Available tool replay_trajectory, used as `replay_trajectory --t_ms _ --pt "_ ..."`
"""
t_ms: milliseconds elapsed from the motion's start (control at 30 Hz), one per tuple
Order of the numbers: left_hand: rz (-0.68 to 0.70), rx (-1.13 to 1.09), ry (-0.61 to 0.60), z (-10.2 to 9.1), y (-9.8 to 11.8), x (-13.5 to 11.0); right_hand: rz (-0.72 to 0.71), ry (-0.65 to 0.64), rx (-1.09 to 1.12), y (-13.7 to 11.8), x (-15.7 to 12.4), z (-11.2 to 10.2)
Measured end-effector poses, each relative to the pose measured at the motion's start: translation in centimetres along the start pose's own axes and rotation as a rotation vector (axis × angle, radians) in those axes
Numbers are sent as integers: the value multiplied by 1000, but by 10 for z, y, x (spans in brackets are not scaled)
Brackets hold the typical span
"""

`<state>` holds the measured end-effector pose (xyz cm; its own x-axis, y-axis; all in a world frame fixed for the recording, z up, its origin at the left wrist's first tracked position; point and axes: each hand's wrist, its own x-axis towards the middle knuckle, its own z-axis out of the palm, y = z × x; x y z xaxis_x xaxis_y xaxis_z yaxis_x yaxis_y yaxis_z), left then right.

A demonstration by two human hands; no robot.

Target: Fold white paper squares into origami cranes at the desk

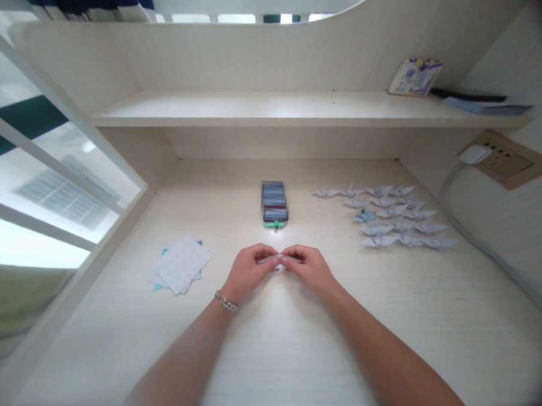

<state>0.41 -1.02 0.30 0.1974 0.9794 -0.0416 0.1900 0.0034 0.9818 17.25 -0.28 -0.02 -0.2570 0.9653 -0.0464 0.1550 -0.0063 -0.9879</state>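
Both hands meet at the middle of the pale wooden desk (291,347). My left hand (249,271), with a chain bracelet at the wrist, and my right hand (307,268) each pinch one end of a small folded piece of pale paper (278,260). The fingers of both hands are closed on it, and most of the paper is hidden between them. Just beyond the hands a phone (274,204) lies flat. To the left of my left hand lies a small stack of paper squares (181,264).
Several folded paper cranes (389,217) lie in rows at the right back of the desk. A shelf (275,107) above carries a small card and flat items at its right end. A wall socket with a plug and cable (475,155) is on the right wall. A window is at the left.
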Motion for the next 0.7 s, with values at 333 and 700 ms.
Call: replay_trajectory --t_ms 333,700 --pt "-25 -37 -7 1 2 0 119 -32 188 0 1 2" --pt "-52 -154 -22 -1 13 0 154 9 251 -11 -1 2"
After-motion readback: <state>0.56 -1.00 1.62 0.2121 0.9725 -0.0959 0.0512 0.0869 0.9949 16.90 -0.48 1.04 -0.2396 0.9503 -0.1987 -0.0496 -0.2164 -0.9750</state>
